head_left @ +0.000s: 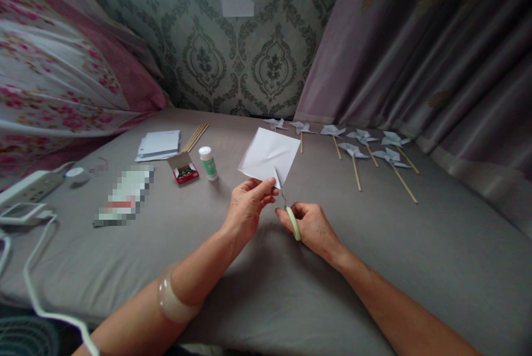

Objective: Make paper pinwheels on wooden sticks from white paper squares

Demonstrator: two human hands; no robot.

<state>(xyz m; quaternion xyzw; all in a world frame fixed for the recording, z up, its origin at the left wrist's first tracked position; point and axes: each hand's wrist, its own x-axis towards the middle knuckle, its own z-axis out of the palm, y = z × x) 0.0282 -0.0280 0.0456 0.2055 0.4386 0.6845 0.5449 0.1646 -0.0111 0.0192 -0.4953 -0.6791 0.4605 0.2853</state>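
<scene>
A square of white paper (272, 148) is pinched at its near corner by my left hand (249, 204), thumb on top. Faint crease lines run across the sheet. My right hand (313, 228) is closed around the pale green handle of a pair of scissors (293, 223). The scissor blades reach up to the paper's lower corner, one blade showing over the sheet. Whether a slit has been cut there is too small to tell. Both hands are above the grey sheet (257, 289).
Several white paper pinwheels (353, 150) on sticks lie at the right. Toward the left are stacked paper (160, 143), wooden sticks (196, 137), a small red box (185, 173) of metal pieces, a white-and-green bottle (208, 165), a blurred object (127, 195) and a power strip (31, 190) with white cables.
</scene>
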